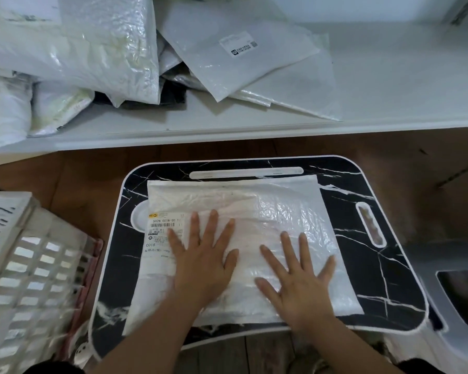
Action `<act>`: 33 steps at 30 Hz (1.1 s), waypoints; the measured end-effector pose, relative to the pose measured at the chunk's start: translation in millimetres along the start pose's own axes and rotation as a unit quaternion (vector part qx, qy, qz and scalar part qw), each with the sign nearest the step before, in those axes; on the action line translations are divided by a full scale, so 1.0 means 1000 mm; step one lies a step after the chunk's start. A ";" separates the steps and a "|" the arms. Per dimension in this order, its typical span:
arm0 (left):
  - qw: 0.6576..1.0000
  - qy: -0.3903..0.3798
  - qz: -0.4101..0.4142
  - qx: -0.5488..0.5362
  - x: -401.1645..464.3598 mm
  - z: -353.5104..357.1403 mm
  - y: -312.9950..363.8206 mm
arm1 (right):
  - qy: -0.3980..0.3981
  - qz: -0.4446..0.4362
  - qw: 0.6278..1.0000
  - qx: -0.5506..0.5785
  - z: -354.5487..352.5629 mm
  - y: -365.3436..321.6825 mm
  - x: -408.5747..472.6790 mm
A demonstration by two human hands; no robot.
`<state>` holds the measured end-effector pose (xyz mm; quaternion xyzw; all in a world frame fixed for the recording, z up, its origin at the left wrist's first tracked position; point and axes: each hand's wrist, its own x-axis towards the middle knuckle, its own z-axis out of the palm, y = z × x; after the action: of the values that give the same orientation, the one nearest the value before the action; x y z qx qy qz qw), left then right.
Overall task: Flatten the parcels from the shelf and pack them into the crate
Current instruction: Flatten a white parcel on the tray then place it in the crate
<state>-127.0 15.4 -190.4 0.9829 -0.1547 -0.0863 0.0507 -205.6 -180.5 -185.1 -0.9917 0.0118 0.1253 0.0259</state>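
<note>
- The shelf (389, 85) ran across the far side of the room, with a heap of white parcels (97, 49) overlapping on its left and middle; its right stretch showed bare surface.
- The tabletop (368, 265), a small black marbled tray-desk with a white rim, stood below the shelf edge; dark margin showed on the left, right and far sides of what lay on it.
- The crate (25, 265), white and slatted, stood just beside the tabletop's left edge, so I judged the packing move would be a short slide leftward with nothing between.
- The parcel in hand, a white bubble mailer (235, 211), lay flat on the tabletop, its near left corner hanging past the front rim and its far edge touching the white slot bar (246, 172).
- The left hand (203, 260) lay spread, palm down, fingers straight, pressing beside the shipping label (161, 233).
- The right hand (297, 279) was likewise spread flat, pressing the mailer's crinkled right half.
- To flatten it well, I would have swept both palms outward from the middle toward the open far flap, pushing the air out rather than trapping it.
- The overhanging near corner risked tipping the mailer off the front if pressure came too close to that edge.
</note>
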 end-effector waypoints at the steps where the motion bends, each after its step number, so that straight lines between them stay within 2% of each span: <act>1: 1.000 -0.005 0.009 0.003 -0.004 0.000 -0.004 | -0.013 0.013 1.000 -0.005 -0.003 0.007 -0.003; 3: 1.000 0.021 0.007 0.011 -0.018 -0.005 -0.014 | -0.023 0.034 0.999 -0.012 -0.008 0.014 -0.007; 7: 0.998 -0.015 -0.042 0.035 -0.060 -0.003 -0.042 | -0.073 0.030 0.997 0.008 -0.012 0.015 -0.008; 11: 0.999 -0.016 -0.034 0.033 -0.079 -0.004 -0.050 | -0.097 0.050 0.994 0.006 -0.020 0.006 -0.008; 14: 0.999 -0.001 -0.034 0.018 -0.080 -0.006 -0.049 | -0.059 0.035 0.997 0.018 -0.021 -0.017 -0.001; 17: 0.998 0.044 -0.045 -0.009 -0.068 -0.012 -0.054 | -0.025 -0.086 0.996 0.023 -0.022 -0.072 0.018; 19: 0.995 0.094 -0.017 -0.015 -0.049 -0.021 -0.057 | -0.015 -0.131 0.991 0.012 -0.021 -0.106 0.035; 21: 0.994 0.106 0.007 -0.007 -0.032 -0.024 -0.061 | 0.017 -0.126 0.992 0.015 -0.022 -0.130 0.057; 26: 0.990 0.118 -0.044 -0.066 -0.025 -0.002 -0.067 | 0.019 -0.087 0.996 0.001 -0.026 -0.141 0.090; 28: 0.992 0.105 -0.035 -0.063 -0.020 0.003 -0.071 | 0.049 -0.076 0.996 0.010 -0.016 -0.140 0.092; 33: 0.996 0.059 -0.034 -0.055 0.004 -0.005 -0.085 | 0.055 -0.080 0.995 0.019 -0.011 -0.138 0.094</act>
<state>-97.7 95.1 -196.7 0.9867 -0.1129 -0.0381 0.1105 -107.6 -44.9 -191.4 -0.9942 -0.0641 0.0680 0.0538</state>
